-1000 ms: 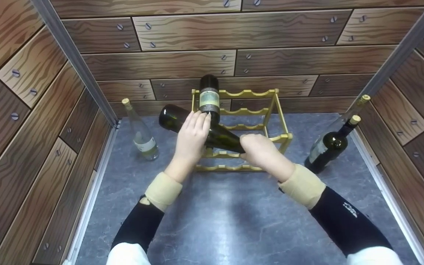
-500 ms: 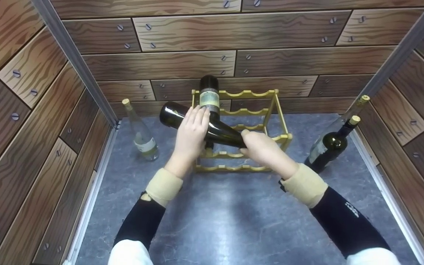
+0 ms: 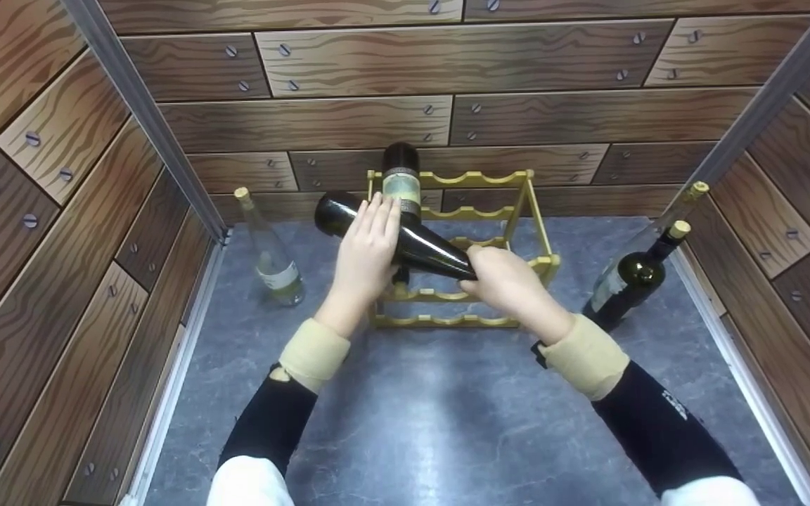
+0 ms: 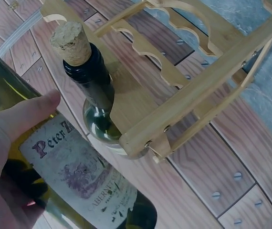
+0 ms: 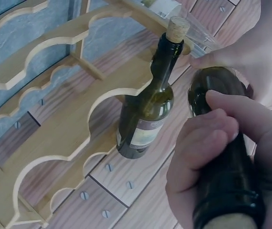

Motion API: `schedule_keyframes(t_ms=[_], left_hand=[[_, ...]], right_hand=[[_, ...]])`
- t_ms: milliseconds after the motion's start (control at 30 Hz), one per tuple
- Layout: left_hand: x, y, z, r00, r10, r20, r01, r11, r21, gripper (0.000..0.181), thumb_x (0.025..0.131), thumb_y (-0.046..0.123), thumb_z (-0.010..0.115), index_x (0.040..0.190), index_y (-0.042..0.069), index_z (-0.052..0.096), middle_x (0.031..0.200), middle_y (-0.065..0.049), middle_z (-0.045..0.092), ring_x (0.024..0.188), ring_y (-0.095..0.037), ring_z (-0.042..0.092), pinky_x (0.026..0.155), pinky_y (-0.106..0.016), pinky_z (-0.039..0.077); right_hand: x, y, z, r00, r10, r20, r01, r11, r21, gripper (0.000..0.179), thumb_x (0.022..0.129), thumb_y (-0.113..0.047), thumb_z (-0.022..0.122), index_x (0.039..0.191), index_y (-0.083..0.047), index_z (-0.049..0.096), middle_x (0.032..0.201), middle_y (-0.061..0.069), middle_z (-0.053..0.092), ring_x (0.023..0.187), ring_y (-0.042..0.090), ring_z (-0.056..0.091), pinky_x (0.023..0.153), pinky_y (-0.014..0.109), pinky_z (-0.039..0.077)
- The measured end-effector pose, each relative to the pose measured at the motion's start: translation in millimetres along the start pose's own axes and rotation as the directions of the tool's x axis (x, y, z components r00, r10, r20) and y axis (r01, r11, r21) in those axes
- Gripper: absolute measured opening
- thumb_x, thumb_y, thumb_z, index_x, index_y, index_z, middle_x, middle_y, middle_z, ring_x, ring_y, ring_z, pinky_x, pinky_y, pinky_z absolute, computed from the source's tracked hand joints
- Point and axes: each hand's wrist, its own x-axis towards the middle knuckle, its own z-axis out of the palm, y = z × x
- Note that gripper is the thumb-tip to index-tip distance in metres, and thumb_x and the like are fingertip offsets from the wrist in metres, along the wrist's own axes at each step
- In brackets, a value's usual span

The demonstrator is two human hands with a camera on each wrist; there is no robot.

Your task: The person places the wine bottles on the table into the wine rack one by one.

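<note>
A dark green wine bottle [image 3: 434, 249] is held slantwise above the wooden wine rack [image 3: 472, 320], its base toward the left. My left hand [image 3: 368, 246] holds it round the body; in the left wrist view the thumb lies beside its printed paper label [image 4: 81, 174]. Curled round the neck is my right hand [image 3: 510, 284], with the cork end showing below the fingers in the right wrist view. A second corked wine bottle [image 5: 148, 117] lies in the rack's leftmost slot, neck toward me, partly hidden by the held one in the head view.
A clear corked bottle [image 3: 278, 270] stands on the grey floor [image 3: 391, 422] left of the rack. To the right, a dark corked bottle [image 3: 633, 277] stands in front of another clear one [image 3: 679, 204]. Wood-patterned walls [image 3: 356, 63] enclose three sides.
Both hands have shifted the held bottle slightly to the right and away from me, over the rack. The bottle in the rack and the standing bottles have stayed put.
</note>
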Motion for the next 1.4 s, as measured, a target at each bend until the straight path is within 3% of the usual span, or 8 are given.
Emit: schedule_keyframes(t_ms=[467,667,933,1067,1200,1300,1400], left_hand=[[1.0,-4.6,-2.0,0.999,-0.042,-0.006,0.041,0.998,-0.052,0.094,0.071,0.024,0.099,0.148,-0.003,0.055,0.154,-0.02,0.059,0.147,-0.035,0.055,0.13,-0.043,0.037],[-2.0,-14.5,-5.2,0.994,-0.106,0.007,0.106,0.991,-0.08,0.096,0.079,0.036,0.094,0.154,-0.004,0.048,0.159,-0.021,0.052,0.152,-0.035,0.048,0.132,-0.043,0.032],[-2.8,-27.7,-6.9,0.976,-0.215,-0.041,0.207,0.968,-0.143,0.074,0.094,0.03,0.082,0.151,-0.006,0.051,0.157,-0.023,0.054,0.149,-0.036,0.052,0.13,-0.045,0.036],[-4.5,-32.2,-1.5,0.957,-0.288,-0.029,0.28,0.946,-0.162,0.065,0.098,0.03,0.075,0.148,-0.006,0.054,0.153,-0.023,0.058,0.147,-0.036,0.054,0.129,-0.045,0.038],[-5.8,-35.6,5.9,0.927,-0.373,0.038,0.374,0.909,-0.185,0.062,0.103,0.034,0.068,0.148,-0.006,0.053,0.153,-0.024,0.058,0.148,-0.038,0.053,0.13,-0.046,0.036],[-6.2,-36.3,11.4,0.891,-0.435,0.131,0.454,0.865,-0.215,0.064,0.106,0.038,0.062,0.15,-0.007,0.051,0.154,-0.026,0.056,0.149,-0.04,0.05,0.13,-0.047,0.035],[-6.0,-36.2,16.8,0.836,-0.483,0.26,0.538,0.813,-0.221,0.067,0.109,0.043,0.055,0.153,-0.007,0.047,0.156,-0.027,0.053,0.15,-0.042,0.049,0.129,-0.049,0.037]], right_hand=[[2.5,6,1,0.998,0.037,-0.046,-0.037,0.999,0.006,0.03,0.095,-0.02,0.078,0.107,0.004,0.066,0.105,0.025,0.076,0.098,0.045,0.073,0.086,0.06,0.059],[3.1,7,-1,0.996,0.065,-0.059,-0.064,0.998,0.025,0.03,0.096,-0.019,0.076,0.109,0.005,0.065,0.106,0.027,0.074,0.097,0.045,0.072,0.086,0.06,0.058],[4.1,14,-2,0.993,0.094,-0.077,-0.088,0.993,0.074,0.028,0.095,-0.017,0.074,0.108,0.006,0.065,0.105,0.026,0.074,0.093,0.043,0.07,0.086,0.059,0.057],[2.4,16,-5,0.991,0.102,-0.089,-0.095,0.992,0.08,0.028,0.096,-0.017,0.075,0.108,0.006,0.065,0.106,0.028,0.074,0.094,0.044,0.071,0.086,0.06,0.057],[1.8,17,-9,0.989,0.104,-0.105,-0.095,0.992,0.082,0.029,0.097,-0.018,0.075,0.108,0.006,0.064,0.104,0.028,0.073,0.092,0.043,0.071,0.083,0.059,0.057],[1.4,18,-11,0.987,0.1,-0.124,-0.09,0.992,0.085,0.029,0.097,-0.018,0.075,0.108,0.007,0.063,0.103,0.028,0.073,0.089,0.042,0.07,0.082,0.059,0.057],[0.7,19,-13,0.985,0.097,-0.142,-0.085,0.992,0.089,0.029,0.096,-0.017,0.075,0.106,0.007,0.064,0.102,0.028,0.072,0.087,0.041,0.068,0.081,0.059,0.056]])
